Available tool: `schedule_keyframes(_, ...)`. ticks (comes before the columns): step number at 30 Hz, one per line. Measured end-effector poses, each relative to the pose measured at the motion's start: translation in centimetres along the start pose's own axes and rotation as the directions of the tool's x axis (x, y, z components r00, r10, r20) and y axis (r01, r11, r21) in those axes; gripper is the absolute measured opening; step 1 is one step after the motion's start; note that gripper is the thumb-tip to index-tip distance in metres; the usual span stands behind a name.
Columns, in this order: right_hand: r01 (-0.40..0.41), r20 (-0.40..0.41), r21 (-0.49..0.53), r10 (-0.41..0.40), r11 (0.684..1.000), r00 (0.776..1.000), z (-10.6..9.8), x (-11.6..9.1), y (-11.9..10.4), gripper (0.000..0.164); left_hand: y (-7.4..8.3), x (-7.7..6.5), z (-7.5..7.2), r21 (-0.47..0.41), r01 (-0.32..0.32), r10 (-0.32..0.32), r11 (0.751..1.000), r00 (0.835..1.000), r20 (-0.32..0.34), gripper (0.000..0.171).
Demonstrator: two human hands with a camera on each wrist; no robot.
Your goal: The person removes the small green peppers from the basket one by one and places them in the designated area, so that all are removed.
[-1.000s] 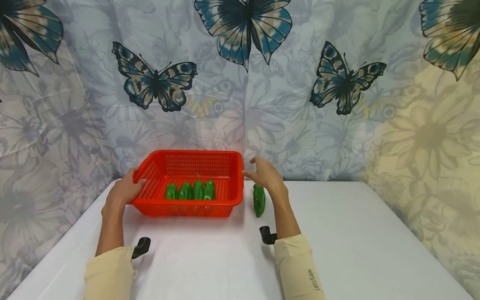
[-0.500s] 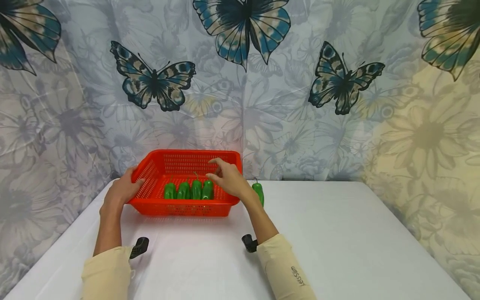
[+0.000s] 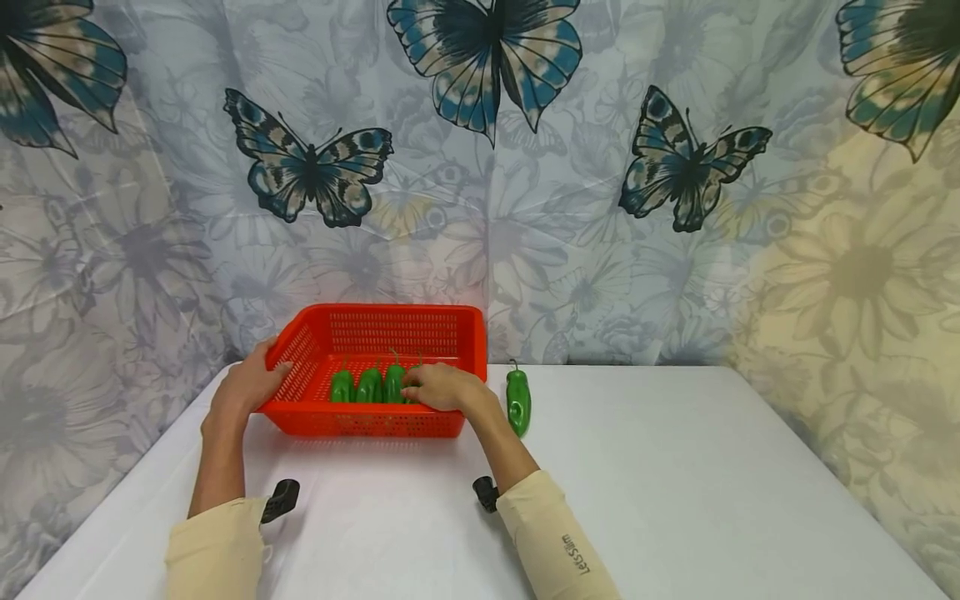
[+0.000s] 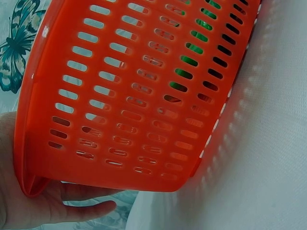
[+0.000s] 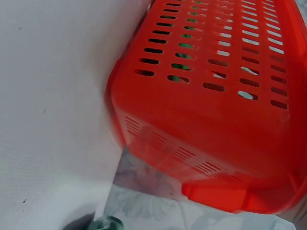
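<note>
A red perforated plastic basket (image 3: 375,421) stands on the white table with several green peppers (image 3: 370,386) upright in a row inside. My left hand (image 3: 243,385) grips its left end, thumb over the rim and inside; in the left wrist view the fingers (image 4: 91,211) extend past the basket's corner. Reaching over the front right rim, my right hand (image 3: 442,387) has its fingers curled around the rightmost pepper in the row and hides most of it. Another green pepper (image 3: 518,400) lies on the table just right of the basket.
The white table (image 3: 675,483) stretches to the right and toward the front. A butterfly-printed cloth (image 3: 562,275) hangs directly behind the table and basket. Each wrist carries a small black camera, such as the left one (image 3: 281,500).
My right hand has left the pepper on the table, moved left over the basket and come down onto the rightmost pepper inside. My left hand keeps its grip on the basket.
</note>
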State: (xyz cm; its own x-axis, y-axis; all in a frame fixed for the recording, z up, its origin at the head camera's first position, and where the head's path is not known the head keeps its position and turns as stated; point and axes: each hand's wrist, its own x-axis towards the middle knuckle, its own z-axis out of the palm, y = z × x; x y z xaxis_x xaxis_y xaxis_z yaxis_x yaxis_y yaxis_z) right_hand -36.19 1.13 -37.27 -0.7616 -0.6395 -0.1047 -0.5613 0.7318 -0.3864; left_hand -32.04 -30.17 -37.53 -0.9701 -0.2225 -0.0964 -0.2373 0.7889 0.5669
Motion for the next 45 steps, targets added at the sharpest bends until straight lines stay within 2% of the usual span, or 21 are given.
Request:
schedule_keyframes(7, -0.034, 0.092, -0.038, 0.037, 0.999, 0.995, -0.3, 0.1, 0.0, 0.046, 0.1, 0.1, 0.3, -0.006, -0.008, 0.008, 1.000, 1.000, -0.013, 0.075)
schedule_keyframes(13, -0.086, 0.114, -0.050, 0.092, 0.995, 0.989, -0.2, 0.0, 0.0, 0.044, 0.2, 0.4, 0.4, 0.003, -0.013, 0.013, 1.000, 1.000, -0.008, 0.075)
schedule_keyframes(26, -0.105, -0.048, -0.005, 0.104, 0.995, 0.993, 0.2, 0.0, 0.1, 0.024, 0.1, 0.2, 0.7, -0.011, -0.010, 0.010, 1.000, 1.000, 0.009, 0.074)
schedule_keyframes(33, -0.109, -0.196, 0.087, 0.125, 0.990, 0.973, -0.2, -0.3, 0.1, 0.018, 0.7, 0.5, 0.5, -0.017, -0.011, 0.011, 1.000, 1.000, -0.002, 0.076)
schedule_keyframes(37, -0.107, -0.241, 0.134, 0.137, 0.985, 0.961, -0.5, -0.3, -0.1, 0.018, 0.6, 0.4, 0.2, -0.002, -0.010, 0.010, 1.000, 1.000, -0.007, 0.074)
schedule_keyframes(41, -0.074, -0.274, 0.265, 0.148, 0.961, 0.950, -1.1, -0.6, -0.3, 0.018, 0.5, 0.3, -0.1, 0.001, -0.017, 0.017, 1.000, 1.000, -0.006, 0.075)
schedule_keyframes(45, -0.004, -0.291, 0.404, 0.133, 0.915, 0.947, -2.1, -1.1, -0.6, 0.025, 0.2, 0.1, -0.1, 0.012, -0.012, 0.012, 1.000, 1.000, 0.000, 0.075)
